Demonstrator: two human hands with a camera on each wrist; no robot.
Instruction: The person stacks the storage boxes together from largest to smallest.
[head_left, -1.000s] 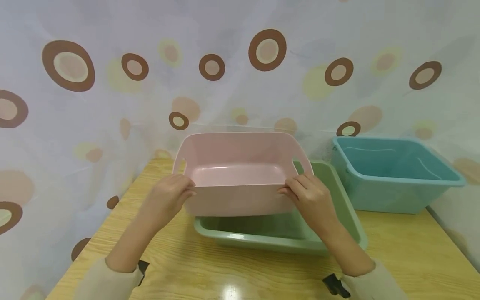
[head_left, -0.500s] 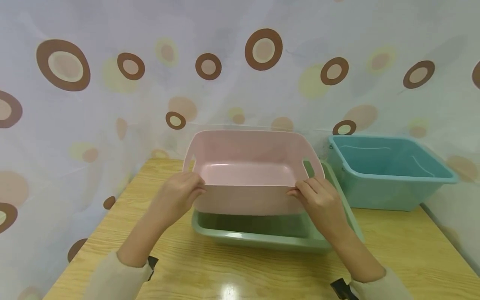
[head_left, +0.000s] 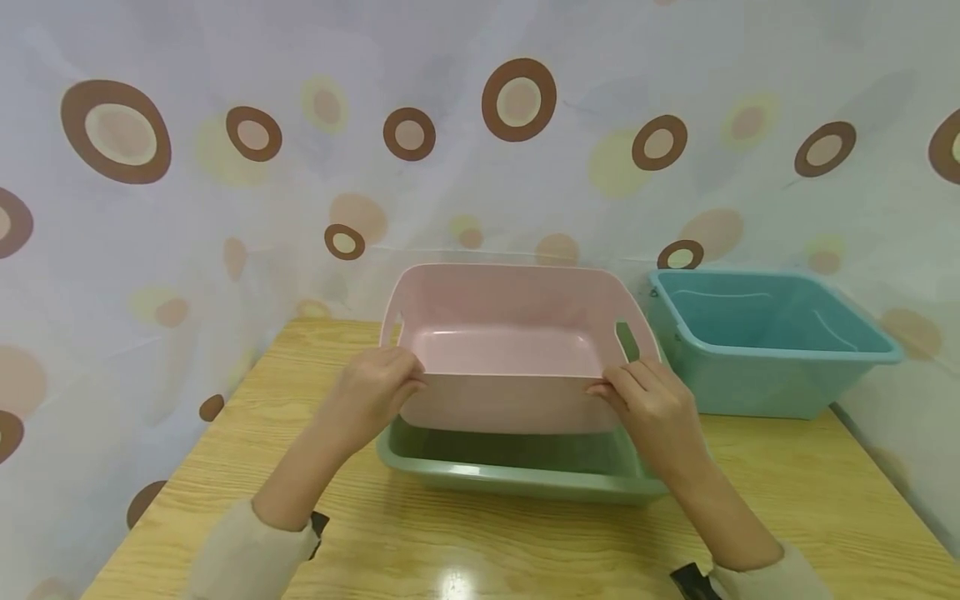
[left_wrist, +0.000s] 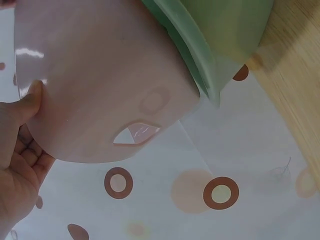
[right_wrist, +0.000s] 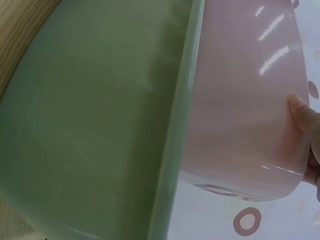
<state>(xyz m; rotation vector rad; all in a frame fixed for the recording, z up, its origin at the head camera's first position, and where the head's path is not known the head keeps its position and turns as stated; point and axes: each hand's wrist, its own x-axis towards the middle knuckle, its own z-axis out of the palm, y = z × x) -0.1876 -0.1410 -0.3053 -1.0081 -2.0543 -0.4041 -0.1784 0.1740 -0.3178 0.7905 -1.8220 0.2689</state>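
1 wood-grain tabletop (head_left: 420,546), 1 circle-print backdrop (head_left: 442,58), 1 blue tub (head_left: 765,385) at the tabletop's far right corner, 1 green tub (head_left: 525,485), 1 pink tub (head_left: 510,404) (3 tubs total), 2 hands (head_left: 378,387), 2 cream sleeves (head_left: 251,554), 2 black wrist fittings (head_left: 694,582).

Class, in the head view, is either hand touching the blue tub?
No, the left hand and right hand both grip the pink tub.

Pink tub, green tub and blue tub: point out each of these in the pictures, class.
Pink tub (head_left: 510,407), head view: outside of its near wall.
Green tub (head_left: 525,478), head view: its near rim.
Blue tub (head_left: 772,386), head view: outside of its near wall.
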